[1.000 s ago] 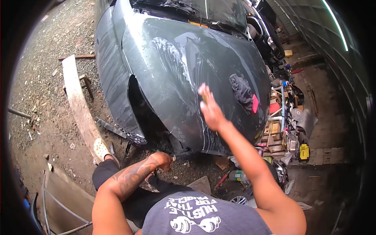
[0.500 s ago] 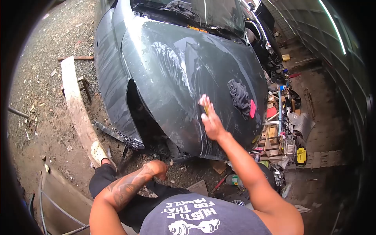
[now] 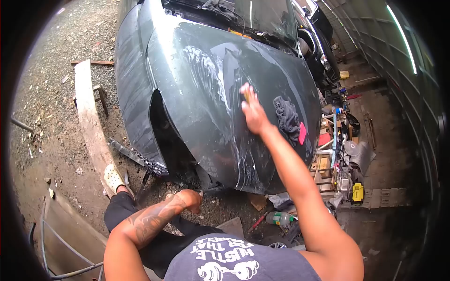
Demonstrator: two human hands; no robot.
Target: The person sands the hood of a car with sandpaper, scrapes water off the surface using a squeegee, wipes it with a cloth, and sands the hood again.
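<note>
My right hand (image 3: 254, 111) lies on the wet dark grey car hood (image 3: 201, 126), fingers pressed down over a thin yellowish piece (image 3: 247, 95). Most of that piece is hidden beneath the fingers, so its kind does not show. White streaks of water or residue run over the paint around it. A crumpled dark cloth (image 3: 286, 114) rests on the hood to the right of this hand, with a flat pink piece (image 3: 302, 133) at its lower edge. Near my bent leg, below the front edge of the hood, my left hand (image 3: 190, 201) is curled closed, with nothing visible in it.
A long wooden plank (image 3: 89, 112) stands at left, my clog (image 3: 113, 179) against its near end. Tools and parts clutter the floor at right, among them a yellow case (image 3: 357, 192). A plastic bottle (image 3: 280, 218) lies below the hood. Another vehicle (image 3: 323, 51) stands behind.
My right hand has slid up the hood, away from me, with the yellowish piece under it. More white streaks show near the front edge. My left hand has barely moved.
</note>
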